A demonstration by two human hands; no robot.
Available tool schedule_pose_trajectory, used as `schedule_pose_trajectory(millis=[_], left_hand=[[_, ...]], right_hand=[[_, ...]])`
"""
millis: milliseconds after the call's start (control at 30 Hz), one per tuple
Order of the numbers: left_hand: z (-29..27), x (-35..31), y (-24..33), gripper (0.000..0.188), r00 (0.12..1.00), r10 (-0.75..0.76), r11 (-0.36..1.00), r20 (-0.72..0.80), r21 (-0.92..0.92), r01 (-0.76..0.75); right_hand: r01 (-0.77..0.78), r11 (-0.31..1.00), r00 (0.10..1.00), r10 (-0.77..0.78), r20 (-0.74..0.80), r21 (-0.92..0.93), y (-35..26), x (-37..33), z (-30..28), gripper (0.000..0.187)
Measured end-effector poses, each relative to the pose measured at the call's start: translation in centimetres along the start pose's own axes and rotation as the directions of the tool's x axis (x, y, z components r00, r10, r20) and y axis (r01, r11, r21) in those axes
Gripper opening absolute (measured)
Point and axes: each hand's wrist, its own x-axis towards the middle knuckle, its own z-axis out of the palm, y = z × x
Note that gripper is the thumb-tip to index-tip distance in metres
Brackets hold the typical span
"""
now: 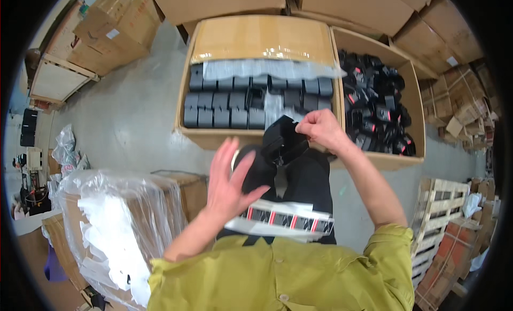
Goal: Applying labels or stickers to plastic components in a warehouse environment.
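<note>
My right hand [322, 130] pinches the edge of a black plastic housing [283, 140], which is tilted above my knees and shows a hollow side. My left hand [227, 182] is raised to its left, fingers spread, apart from the housing. A small pale curved edge shows beside its fingers; I cannot tell what it is. Across my lap lies a strip of black, white and red labels [286, 220] on white backing. Ahead, a cardboard box [214, 137] holds rows of black housings [222, 110], with clear plastic wrap among them.
A second open carton [385, 160] at the right holds jumbled black parts [377, 105], some with red labels. White backing scraps [109, 225] lie on a plastic-wrapped carton [171, 204] at the left. Stacked cartons [352, 9] stand behind, and a wooden pallet [441, 204] leans at the right.
</note>
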Motion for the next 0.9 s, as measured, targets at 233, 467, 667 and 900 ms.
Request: schedule_pose_trajectory(millis=[233, 467, 667, 900], left_hand=[[2.2, -0.3, 2.2, 0.080, 0.947, -0.117, 0.904, 0.299, -0.364, 0.227], [1.5, -3.1, -2.8, 0.045, 0.728, -0.515, 0.010, 0.453, -0.846, 0.534], [1.7, -1.6, -3.2, 0.019, 0.689, -0.427, 0.380, 0.585, -0.575, 0.724], [7.9, -1.7, -2.0, 0.015, 0.458, -0.033, 0.775, 0.888, -0.266, 0.573]], right_hand=[[0.253, 0.930, 0.964, -0.218, 0.152, -0.266, -5.3, -8.9, 2.5, 0.017], [0.271, 0.953, 0.952, -0.244, 0.184, -0.135, 1.8, -12.7, 5.8, 0.035], [0.384, 0.888, 0.815, -0.197, 0.544, -0.254, 3.4, -15.6, 8.3, 0.034], [0.394, 0.906, 0.750, -0.216, 0.625, -0.159, 1.3, -18.1, 3.6, 0.025]])
